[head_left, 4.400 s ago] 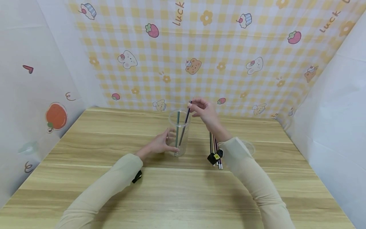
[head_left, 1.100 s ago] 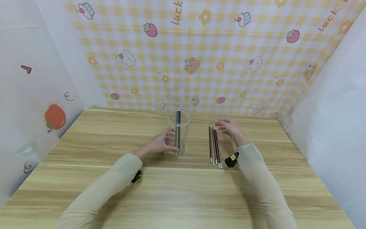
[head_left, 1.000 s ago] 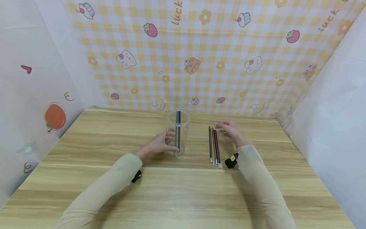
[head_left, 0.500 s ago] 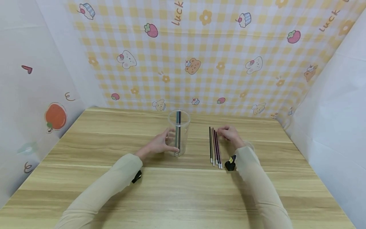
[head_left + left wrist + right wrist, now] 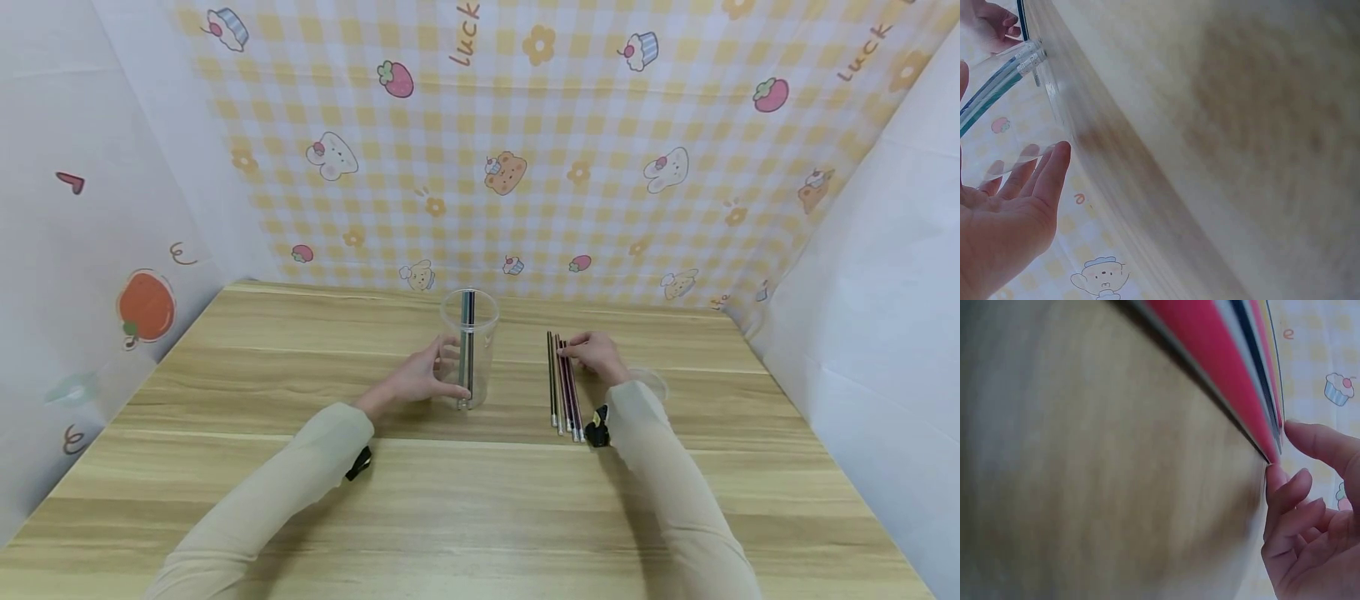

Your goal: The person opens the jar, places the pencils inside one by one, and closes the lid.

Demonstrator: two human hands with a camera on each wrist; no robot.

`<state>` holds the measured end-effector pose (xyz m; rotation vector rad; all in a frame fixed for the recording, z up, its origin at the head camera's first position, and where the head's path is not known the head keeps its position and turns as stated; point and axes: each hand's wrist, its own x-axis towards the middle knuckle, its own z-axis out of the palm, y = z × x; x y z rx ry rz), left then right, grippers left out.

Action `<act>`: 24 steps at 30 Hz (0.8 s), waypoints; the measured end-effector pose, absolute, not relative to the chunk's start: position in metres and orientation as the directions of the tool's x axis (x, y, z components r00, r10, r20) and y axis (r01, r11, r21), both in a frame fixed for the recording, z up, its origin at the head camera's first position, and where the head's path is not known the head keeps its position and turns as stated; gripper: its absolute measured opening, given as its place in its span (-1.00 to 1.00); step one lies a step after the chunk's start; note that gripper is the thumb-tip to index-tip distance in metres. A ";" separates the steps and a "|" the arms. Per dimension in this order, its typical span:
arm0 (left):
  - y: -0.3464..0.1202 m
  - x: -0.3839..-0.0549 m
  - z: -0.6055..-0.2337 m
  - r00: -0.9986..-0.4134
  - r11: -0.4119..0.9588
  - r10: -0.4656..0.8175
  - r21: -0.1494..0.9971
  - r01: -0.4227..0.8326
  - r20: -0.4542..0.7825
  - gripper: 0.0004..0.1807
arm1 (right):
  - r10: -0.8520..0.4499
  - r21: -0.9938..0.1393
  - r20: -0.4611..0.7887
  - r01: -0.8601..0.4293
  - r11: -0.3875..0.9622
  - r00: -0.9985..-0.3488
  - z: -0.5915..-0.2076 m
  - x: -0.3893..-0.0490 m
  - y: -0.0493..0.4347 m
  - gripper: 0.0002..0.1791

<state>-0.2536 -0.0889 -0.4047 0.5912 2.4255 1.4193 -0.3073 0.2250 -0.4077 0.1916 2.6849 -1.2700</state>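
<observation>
My left hand holds a tall clear plastic cup low on its left side, thumb in front and fingers behind. Two pencils, one teal and one dark blue, stand inside, eraser ends down. To the right, a row of several pencils lies on the table, white erasers toward me. At their far ends is my right hand. In the right wrist view, its index fingertip touches the tip of a red pencil; the thumb is across the pencils from it, apart from the index finger.
A clear round lid lies right of the pencils, partly hidden by the right sleeve. Behind the wooden table hangs a yellow checked cloth. White sheets stand on both sides.
The dark pencil, earlier held by my right hand at the cup's mouth, now stands inside. That hand moved to the pencil row, then down and left onto the far ends. My left hand stayed.
</observation>
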 end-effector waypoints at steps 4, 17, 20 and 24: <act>-0.089 -0.253 -0.405 -0.880 0.428 0.474 0.879 0.209 -0.022 -0.07 | 0.055 -0.709 -0.184 0.172 0.684 -0.981 -0.408 -0.309 0.221 -0.58; -0.087 -0.240 -0.386 -0.873 0.398 0.487 0.897 0.194 -0.027 -0.13 | 0.059 -0.700 -0.230 0.207 0.683 -0.971 -0.404 -0.310 0.212 -0.61; -0.087 -0.242 -0.388 -0.871 0.402 0.491 0.893 0.203 -0.023 -0.13 | 0.049 -0.717 -0.236 0.208 0.666 -0.970 -0.405 -0.311 0.213 -0.64; -0.088 -0.249 -0.400 -0.876 0.417 0.482 0.886 0.203 -0.027 -0.09 | 0.026 -0.751 -0.238 0.201 0.629 -0.971 -0.406 -0.310 0.216 -0.66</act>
